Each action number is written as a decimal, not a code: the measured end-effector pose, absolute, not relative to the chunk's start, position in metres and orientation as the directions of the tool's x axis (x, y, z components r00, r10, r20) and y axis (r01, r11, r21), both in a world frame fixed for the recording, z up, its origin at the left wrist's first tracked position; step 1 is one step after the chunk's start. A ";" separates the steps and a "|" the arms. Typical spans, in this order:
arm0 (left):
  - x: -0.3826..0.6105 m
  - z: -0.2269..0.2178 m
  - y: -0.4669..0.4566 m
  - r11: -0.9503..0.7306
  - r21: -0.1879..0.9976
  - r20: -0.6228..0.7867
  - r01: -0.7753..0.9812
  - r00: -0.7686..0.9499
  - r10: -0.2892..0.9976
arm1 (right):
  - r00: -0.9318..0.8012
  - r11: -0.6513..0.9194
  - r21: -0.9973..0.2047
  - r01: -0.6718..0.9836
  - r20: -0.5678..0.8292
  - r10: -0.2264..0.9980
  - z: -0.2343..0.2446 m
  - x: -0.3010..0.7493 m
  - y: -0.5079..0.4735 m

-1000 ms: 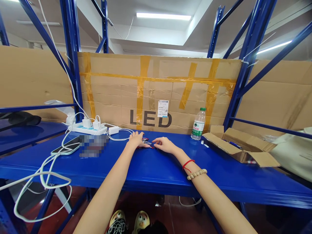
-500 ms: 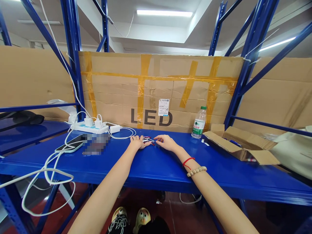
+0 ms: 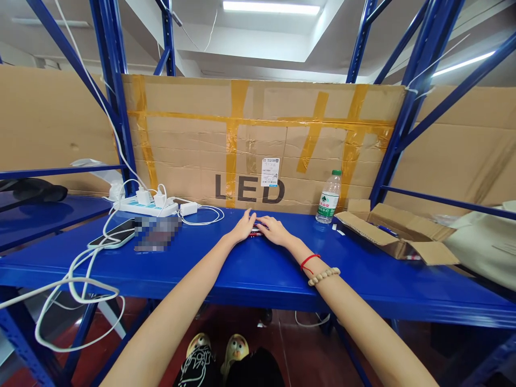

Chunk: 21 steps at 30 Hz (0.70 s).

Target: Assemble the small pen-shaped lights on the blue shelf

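Note:
Both my arms reach out over a blue metal shelf. My left hand lies with its fingers stretched out and close together, cupped against a small heap of red and white pen-like pieces. My right hand lies against the same heap from the other side, fingers curved over it. The two hands nearly touch, and most of the heap is hidden between them. A red string and a bead bracelet sit on my right wrist.
A taped cardboard sheet marked LED backs the shelf. A water bottle and an open cardboard box stand to the right. A power strip with chargers, a phone and white cables are at the left.
Both hands have closed in on the small pieces from either side and pushed them together, a little farther back towards the cardboard. The gap between the hands has nearly gone.

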State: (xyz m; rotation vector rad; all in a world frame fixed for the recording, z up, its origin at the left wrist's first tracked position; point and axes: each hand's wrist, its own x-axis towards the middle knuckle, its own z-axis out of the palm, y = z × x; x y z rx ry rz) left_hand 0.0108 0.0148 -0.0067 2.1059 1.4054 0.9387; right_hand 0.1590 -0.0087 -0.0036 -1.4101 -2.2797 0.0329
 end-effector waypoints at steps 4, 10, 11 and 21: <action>0.008 -0.001 0.014 -0.242 0.755 0.271 0.610 0.047 0.962 | -0.419 0.480 -0.253 0.840 0.259 0.870 -0.006 0.155 -0.011; 0.009 0.000 0.011 -0.206 0.775 0.165 0.597 0.124 0.978 | -0.483 0.522 -0.230 0.821 0.207 0.851 -0.008 0.150 -0.011; 0.010 -0.001 0.011 -0.230 0.773 0.167 0.592 0.161 0.973 | -0.482 0.517 -0.233 0.824 0.192 0.855 -0.009 0.149 -0.010; 0.013 -0.009 0.020 -0.286 0.796 0.218 0.534 0.188 0.958 | -0.311 0.317 -0.232 0.920 0.063 0.948 -0.009 0.145 -0.010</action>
